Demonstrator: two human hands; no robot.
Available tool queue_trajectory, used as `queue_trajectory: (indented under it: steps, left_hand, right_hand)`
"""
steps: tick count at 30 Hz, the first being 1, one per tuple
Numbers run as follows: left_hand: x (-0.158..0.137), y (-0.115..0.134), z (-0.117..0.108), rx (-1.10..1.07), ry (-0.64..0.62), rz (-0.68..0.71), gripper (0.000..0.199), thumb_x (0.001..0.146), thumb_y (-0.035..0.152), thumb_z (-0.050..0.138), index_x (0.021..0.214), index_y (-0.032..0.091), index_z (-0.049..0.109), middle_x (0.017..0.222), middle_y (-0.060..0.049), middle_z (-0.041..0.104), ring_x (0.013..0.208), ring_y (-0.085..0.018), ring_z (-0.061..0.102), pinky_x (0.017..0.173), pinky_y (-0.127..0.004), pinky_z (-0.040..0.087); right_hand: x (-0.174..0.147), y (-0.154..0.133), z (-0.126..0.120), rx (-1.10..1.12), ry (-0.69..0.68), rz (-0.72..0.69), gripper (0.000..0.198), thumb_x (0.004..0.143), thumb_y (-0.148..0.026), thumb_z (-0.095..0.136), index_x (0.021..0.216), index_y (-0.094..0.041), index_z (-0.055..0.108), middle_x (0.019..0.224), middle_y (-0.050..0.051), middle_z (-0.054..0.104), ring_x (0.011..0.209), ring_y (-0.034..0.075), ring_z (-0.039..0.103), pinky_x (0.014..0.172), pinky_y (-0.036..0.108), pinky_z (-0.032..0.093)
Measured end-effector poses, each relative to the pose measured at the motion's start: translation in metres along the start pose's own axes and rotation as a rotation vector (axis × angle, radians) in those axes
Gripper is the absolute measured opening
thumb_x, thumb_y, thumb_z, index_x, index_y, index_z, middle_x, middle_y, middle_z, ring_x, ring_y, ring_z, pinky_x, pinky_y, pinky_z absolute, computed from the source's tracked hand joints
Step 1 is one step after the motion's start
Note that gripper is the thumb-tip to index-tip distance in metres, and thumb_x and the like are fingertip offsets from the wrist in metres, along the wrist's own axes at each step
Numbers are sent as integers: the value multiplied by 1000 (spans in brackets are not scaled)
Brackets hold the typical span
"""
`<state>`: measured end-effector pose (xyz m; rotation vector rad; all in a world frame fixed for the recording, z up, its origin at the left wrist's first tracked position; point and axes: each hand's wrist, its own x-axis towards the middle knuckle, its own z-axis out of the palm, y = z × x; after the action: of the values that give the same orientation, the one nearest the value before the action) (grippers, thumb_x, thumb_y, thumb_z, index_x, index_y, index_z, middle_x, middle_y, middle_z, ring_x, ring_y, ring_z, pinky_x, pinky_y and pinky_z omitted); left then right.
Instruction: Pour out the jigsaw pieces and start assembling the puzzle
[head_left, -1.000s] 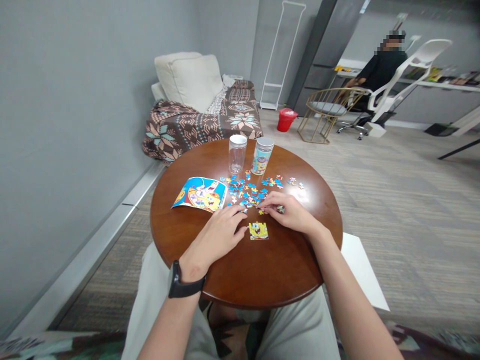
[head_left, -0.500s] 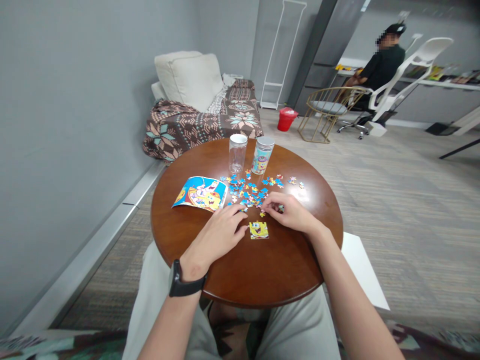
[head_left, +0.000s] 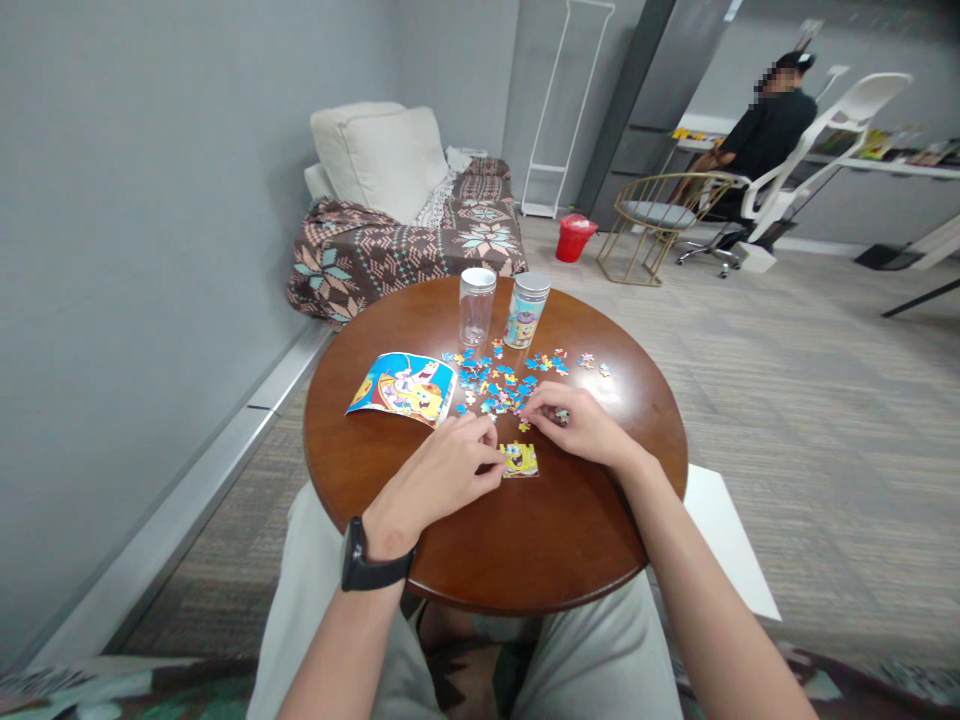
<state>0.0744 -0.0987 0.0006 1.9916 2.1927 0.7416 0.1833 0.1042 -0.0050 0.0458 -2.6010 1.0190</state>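
Note:
A small joined block of yellow jigsaw puzzle pieces (head_left: 522, 460) lies flat on the table in front of me. My left hand (head_left: 459, 462), with a black watch on its wrist, has its thumb and fingers closed at the block's left edge. My right hand (head_left: 574, 420) is pinched at the near edge of the loose puzzle pieces (head_left: 480, 378), apparently on one small piece that its fingertips mostly hide. One yellow loose piece (head_left: 524, 426) lies between the block and the right fingertips. Left of the pile is a curled cartoon picture sheet (head_left: 405, 388).
On the round brown table (head_left: 525, 560), a clear jar (head_left: 475, 312) and a jar with a cartoon label (head_left: 526, 312) stand behind the pieces. Beyond are a covered sofa (head_left: 405, 250), a red bin (head_left: 575, 240), a wire chair (head_left: 660, 215) and a seated person (head_left: 772, 130).
My left hand has moved slightly right and toward me, its fingers curling in to the left edge of the joined block. My right hand stays nearly still.

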Motion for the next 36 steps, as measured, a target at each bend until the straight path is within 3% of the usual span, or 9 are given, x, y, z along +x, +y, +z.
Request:
queue_trajectory:
  steps: [6, 23, 36]
  left_hand:
    - [0, 2, -2, 10, -55, -52, 20, 88, 18, 57, 80, 22, 76, 88, -2, 63, 87, -15, 57, 82, -32, 41]
    - [1, 1, -1, -35, -50, -34, 20, 88, 20, 58, 81, 21, 76, 86, -2, 63, 86, -15, 57, 82, -30, 43]
    - [2, 2, -3, -60, -76, -62, 20, 89, 20, 57, 82, 21, 76, 88, -1, 63, 88, -15, 56, 84, -30, 45]
  right_hand:
    - [0, -3, 6, 41, -59, -14, 13, 87, -15, 55, 84, -18, 68, 81, 3, 64, 67, 11, 56, 60, 23, 45]
    - [5, -4, 16, 28, -103, 44, 12, 87, -21, 60, 84, -18, 70, 77, 2, 65, 62, 10, 52, 59, 23, 42]
    - [7, -3, 18, -11, -119, -76, 13, 89, -23, 60, 91, -19, 73, 88, 6, 69, 81, 16, 62, 74, 29, 49]
